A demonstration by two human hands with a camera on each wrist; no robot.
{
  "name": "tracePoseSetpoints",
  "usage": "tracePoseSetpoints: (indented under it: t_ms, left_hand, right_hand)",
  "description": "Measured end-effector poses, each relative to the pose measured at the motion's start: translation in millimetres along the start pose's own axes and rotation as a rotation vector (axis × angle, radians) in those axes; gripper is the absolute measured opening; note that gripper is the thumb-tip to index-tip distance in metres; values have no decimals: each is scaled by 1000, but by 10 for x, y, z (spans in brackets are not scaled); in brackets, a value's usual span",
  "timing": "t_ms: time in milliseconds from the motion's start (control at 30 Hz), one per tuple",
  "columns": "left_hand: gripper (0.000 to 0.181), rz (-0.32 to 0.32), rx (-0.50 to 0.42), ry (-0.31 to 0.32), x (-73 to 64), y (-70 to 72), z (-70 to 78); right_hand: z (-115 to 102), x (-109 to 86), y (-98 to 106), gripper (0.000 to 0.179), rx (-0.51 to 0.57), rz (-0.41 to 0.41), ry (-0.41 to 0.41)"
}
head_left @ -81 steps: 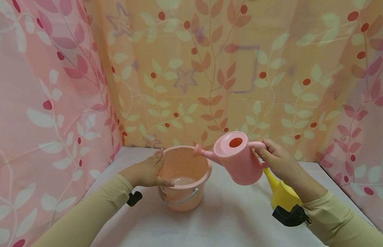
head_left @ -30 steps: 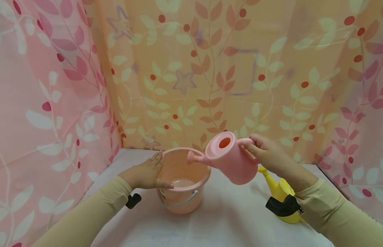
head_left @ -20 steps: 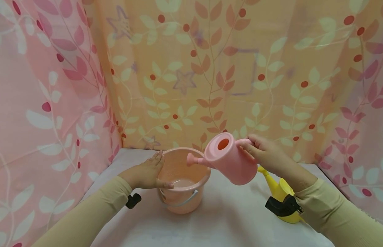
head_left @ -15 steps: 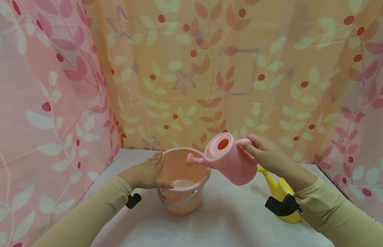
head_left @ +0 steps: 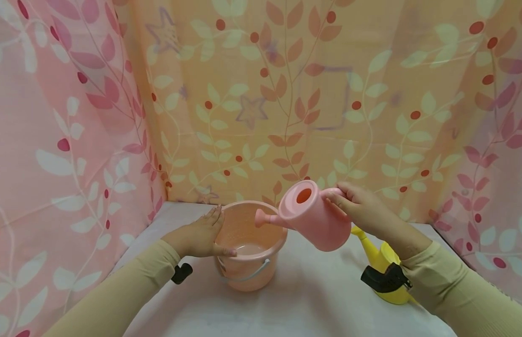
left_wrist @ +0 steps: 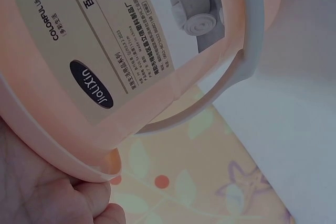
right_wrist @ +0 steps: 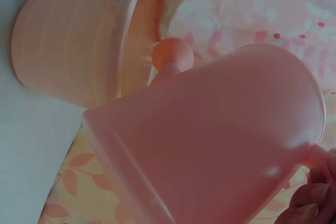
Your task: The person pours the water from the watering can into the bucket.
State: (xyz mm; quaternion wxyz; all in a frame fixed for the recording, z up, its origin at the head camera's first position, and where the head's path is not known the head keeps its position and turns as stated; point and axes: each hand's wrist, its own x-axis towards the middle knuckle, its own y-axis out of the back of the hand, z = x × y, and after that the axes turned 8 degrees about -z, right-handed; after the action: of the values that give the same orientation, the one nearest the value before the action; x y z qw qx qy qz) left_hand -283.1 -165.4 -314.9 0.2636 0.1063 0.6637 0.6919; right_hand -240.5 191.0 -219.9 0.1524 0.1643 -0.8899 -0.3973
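Observation:
A peach bucket (head_left: pixel 248 274) with a grey-blue handle stands on the white table. My left hand (head_left: pixel 197 236) holds its left rim, with the thumb over the front edge. In the left wrist view, bent fingers (left_wrist: pixel 94 198) meet the rim beside a printed label (left_wrist: pixel 100 51) on the bucket's side. My right hand (head_left: pixel 362 203) grips the handle of a pink watering can (head_left: pixel 317 222), held up and tipped left. Its spout reaches over the bucket's right rim, the rose (head_left: pixel 261 218) above the inside. In the right wrist view the can's body (right_wrist: pixel 210 135) covers part of the bucket.
A yellow watering can (head_left: pixel 385 257) stands on the table at the right, partly hidden by the right wrist and its black camera mount (head_left: pixel 383 278). Patterned cloth (head_left: pixel 252 93) hangs behind and along both sides of the white table (head_left: pixel 311 304).
Since the oldest frame, my right hand has moved the pink watering can left and tipped it further, bringing the rose farther over the bucket. Over the last half second almost nothing moves.

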Motion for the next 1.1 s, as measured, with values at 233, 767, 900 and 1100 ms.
tracePoseSetpoints:
  t_ms: [233,767,900,1100]
  left_hand:
    - [118,-5,-5,6,-10,14,8]
    - [117,5,1,-4,-9,6,10]
    - [117,1,0,0,-3,4,6]
    - [117,-3,1,5,12,-7,-4]
  right_hand:
    - [11,8,-3,36,4,1,3]
    - [39,21,-7,37,7,12,-1]
    - [49,25,-6,36,12,7,5]
    - [72,39,-6,36,17,3,15]
